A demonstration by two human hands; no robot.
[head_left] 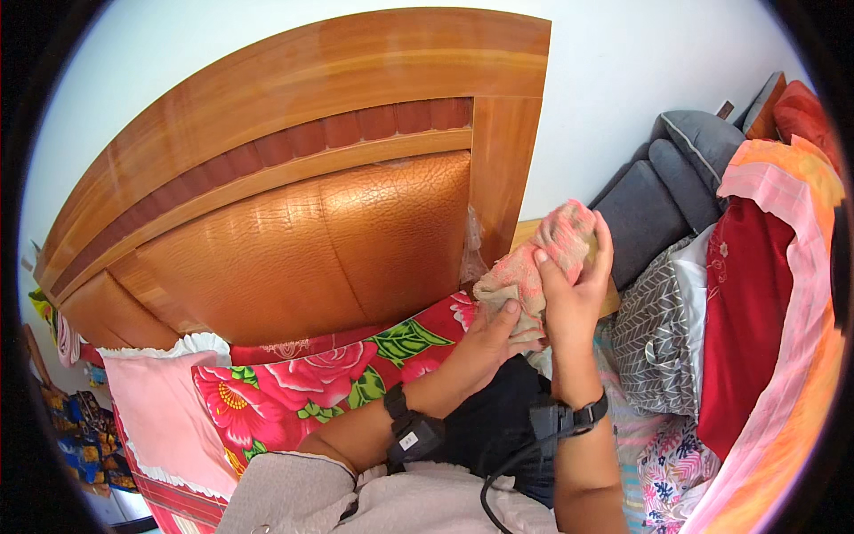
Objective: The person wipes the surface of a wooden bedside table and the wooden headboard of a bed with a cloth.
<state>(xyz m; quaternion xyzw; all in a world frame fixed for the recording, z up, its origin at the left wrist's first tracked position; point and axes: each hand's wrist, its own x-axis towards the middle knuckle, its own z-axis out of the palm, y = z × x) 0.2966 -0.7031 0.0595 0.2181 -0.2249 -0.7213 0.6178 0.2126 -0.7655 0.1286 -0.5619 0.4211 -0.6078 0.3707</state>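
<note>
A crumpled pink and beige cloth is bunched up between my two hands, in front of the right post of the headboard. My left hand grips its lower end, with the thumb pressed on the beige part. Higher up and to the right, my right hand is wrapped round the pink end, its thumb across the folds. The cloth is held up off the bed. Some of the fingers are hidden behind it.
A wooden headboard with a shiny brown padded panel stands ahead. Below it lie a red floral pillow and a pink frilled pillow. To the right are grey cushions, a grey patterned cloth and red fabric. A cable hangs from my right wrist.
</note>
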